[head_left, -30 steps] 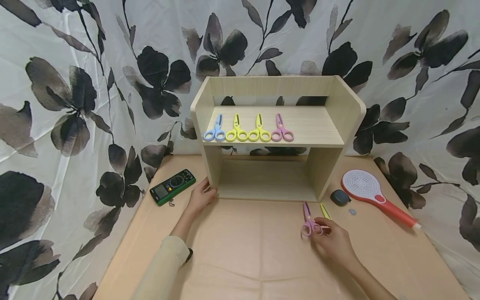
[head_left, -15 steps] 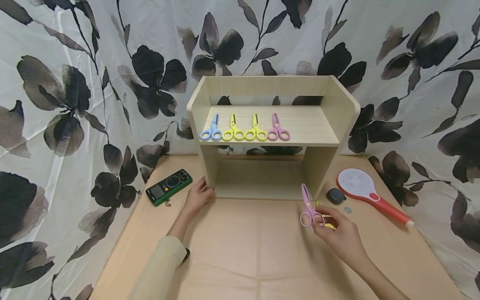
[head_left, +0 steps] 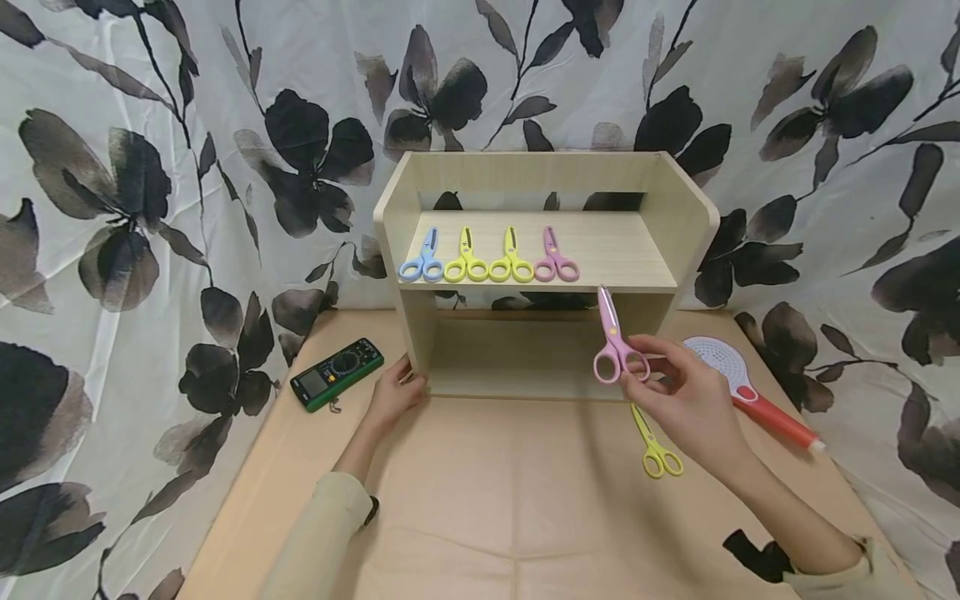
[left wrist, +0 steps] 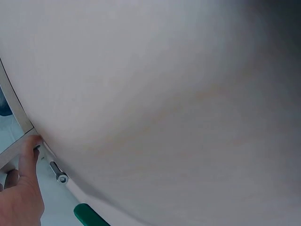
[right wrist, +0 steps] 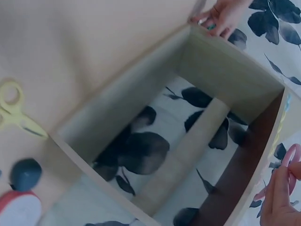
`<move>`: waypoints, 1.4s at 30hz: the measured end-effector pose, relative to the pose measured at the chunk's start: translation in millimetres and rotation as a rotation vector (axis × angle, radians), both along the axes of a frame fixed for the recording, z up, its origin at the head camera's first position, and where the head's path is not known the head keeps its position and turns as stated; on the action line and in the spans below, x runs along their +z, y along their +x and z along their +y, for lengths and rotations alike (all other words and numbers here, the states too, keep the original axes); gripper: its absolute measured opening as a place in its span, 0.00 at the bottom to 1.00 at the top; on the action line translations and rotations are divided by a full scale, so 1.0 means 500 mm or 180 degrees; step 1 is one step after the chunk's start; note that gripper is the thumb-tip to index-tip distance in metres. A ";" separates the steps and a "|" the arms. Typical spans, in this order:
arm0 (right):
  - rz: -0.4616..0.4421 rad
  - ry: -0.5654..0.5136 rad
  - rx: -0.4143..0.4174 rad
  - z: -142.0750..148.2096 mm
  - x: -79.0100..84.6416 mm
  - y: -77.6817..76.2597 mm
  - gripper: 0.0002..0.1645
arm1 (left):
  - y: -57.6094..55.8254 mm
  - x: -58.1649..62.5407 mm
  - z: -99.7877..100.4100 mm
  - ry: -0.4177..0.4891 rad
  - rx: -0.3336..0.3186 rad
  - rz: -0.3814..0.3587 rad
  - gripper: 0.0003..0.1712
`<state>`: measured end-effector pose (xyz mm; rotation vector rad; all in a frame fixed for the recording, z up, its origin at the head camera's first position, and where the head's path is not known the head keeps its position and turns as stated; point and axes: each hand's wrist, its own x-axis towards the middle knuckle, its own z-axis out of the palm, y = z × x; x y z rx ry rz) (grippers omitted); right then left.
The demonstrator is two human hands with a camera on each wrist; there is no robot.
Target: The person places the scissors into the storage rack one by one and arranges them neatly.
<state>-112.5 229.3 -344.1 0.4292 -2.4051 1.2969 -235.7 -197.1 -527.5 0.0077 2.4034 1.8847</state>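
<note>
My right hand (head_left: pixel 682 383) pinches pink scissors (head_left: pixel 617 346) by a handle loop, blades up, in front of the wooden shelf's right part. In the right wrist view the pink scissors (right wrist: pixel 292 160) show partly behind the fingers. My left hand (head_left: pixel 396 392) grips the lower front left corner of the shelf (head_left: pixel 693 225); the left wrist view shows that hand (left wrist: pixel 23 188) at the corner. On the upper board lie, from left, blue scissors (head_left: pixel 422 265), two yellow scissors (head_left: pixel 467 265) and pink scissors (head_left: pixel 557 265). Another yellow pair of scissors (head_left: pixel 656 450) lies on the table below my right hand.
A green multimeter (head_left: pixel 337 375) lies left of the shelf. On the right lies a red-handled paddle with a round perforated head (head_left: pixel 776 421), partly behind my right hand. A small dark rounded object (right wrist: pixel 26 174) sits near it. A floral cloth (head_left: pixel 300 50) hangs behind the table (head_left: pixel 480 500).
My right hand has lifted the pink scissors from low over the table toward the upper board. The yellow scissors stay on the table, now more exposed. My left hand remains at the shelf corner.
</note>
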 end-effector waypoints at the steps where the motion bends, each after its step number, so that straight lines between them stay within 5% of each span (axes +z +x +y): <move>1: 0.0009 -0.0002 0.0004 -0.002 0.010 -0.009 0.28 | 0.000 0.001 -0.001 -0.0008 -0.0002 0.0004 0.38; 20: -0.0364 0.0597 -0.0352 -0.010 0.135 -0.209 0.27 | -0.001 0.010 -0.003 -0.0023 -0.0031 0.0068 0.38; 42: -0.0908 0.1291 0.0067 -0.018 0.194 -0.279 0.29 | 0.005 0.001 0.001 -0.0015 0.0010 0.0104 0.39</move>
